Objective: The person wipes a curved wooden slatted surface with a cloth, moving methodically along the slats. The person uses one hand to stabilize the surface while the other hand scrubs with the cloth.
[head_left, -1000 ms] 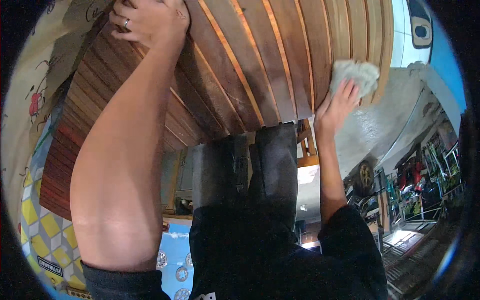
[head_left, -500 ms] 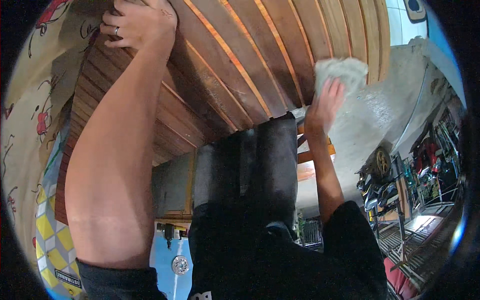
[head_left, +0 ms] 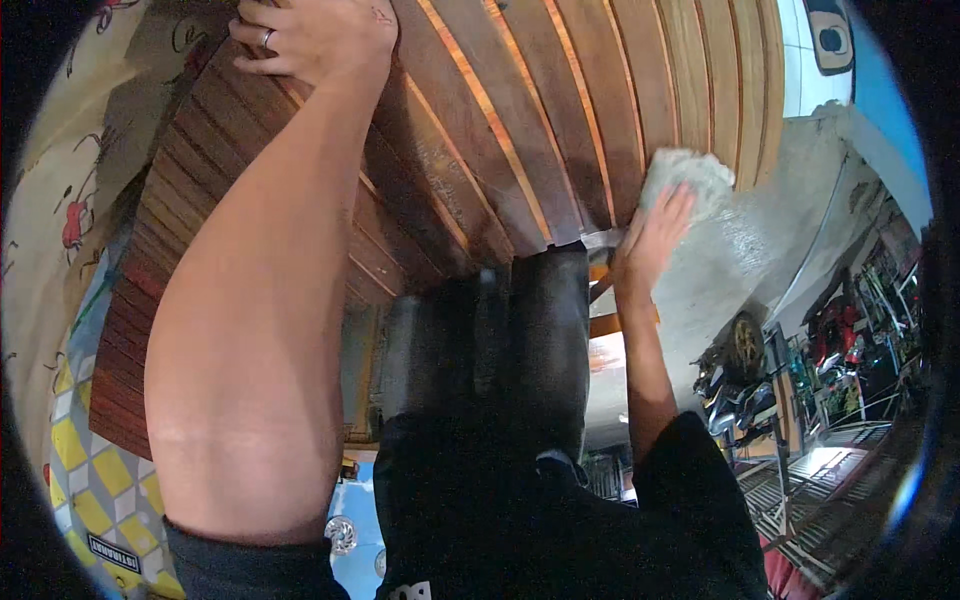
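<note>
A wooden bench or seat of long brown slats (head_left: 520, 120), with lighter gaps between them, spreads across the upper part of the view. My left hand (head_left: 312, 42), with a ring on one finger, rests on the slats at the upper left, fingers apart and holding nothing; its top is cut off by the picture's edge. At the near right end of the slats my right hand (head_left: 660, 232) presses a pale, greyish-white cloth (head_left: 692, 172) against the wood, its fingers stretched over it. The cloth is slightly blurred.
Patterned fabric (head_left: 60, 200) hangs along the left, above a yellow, grey and white geometric cloth (head_left: 100, 480). My dark-clothed legs (head_left: 490, 340) are below the slats. Grey floor (head_left: 770, 250) lies to the right, with a wheel (head_left: 745, 345) and cluttered metal items beyond.
The slats and my left hand appear lower and farther right as the view shifts. My right hand stays on the cloth near the slats' end, its fingers a little more spread.
</note>
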Available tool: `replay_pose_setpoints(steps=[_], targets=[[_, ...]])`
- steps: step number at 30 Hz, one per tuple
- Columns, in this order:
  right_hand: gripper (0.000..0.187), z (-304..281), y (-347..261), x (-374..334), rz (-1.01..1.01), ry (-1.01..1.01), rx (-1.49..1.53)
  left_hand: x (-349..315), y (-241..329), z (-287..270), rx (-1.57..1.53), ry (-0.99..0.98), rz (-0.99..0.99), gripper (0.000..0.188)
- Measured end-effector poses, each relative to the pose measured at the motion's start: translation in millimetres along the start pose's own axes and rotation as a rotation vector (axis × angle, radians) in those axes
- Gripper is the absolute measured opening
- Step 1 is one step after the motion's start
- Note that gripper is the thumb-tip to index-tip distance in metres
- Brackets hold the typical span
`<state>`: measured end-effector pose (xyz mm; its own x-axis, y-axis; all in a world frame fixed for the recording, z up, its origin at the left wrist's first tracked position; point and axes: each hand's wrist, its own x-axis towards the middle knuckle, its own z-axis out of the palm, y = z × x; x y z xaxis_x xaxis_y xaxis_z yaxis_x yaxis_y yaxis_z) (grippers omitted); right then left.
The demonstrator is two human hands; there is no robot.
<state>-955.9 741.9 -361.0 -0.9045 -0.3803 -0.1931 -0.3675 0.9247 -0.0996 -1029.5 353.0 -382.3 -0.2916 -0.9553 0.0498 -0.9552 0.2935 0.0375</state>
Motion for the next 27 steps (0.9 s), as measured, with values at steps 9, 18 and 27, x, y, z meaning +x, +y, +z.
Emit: replay_pose_setpoints(steps=[9, 18, 27], targets=[[0.054, -10.9, -107.0, -44.4, -0.494, -0.589, 0.232, -7.2, -2.4, 8.7, -0.028, 0.071, 0.068, 0.051], [0.056, 11.7, -129.7, 32.5, -0.070, 0.076, 0.145, -2.5, -2.1, 7.8, -0.008, 0.086, 0.061, 0.052], [0.047, 11.0, -116.7, -47.3, -0.553, -0.367, 0.228, -11.9, 2.9, 6.8, -0.033, 0.035, 0.072, 0.051]])
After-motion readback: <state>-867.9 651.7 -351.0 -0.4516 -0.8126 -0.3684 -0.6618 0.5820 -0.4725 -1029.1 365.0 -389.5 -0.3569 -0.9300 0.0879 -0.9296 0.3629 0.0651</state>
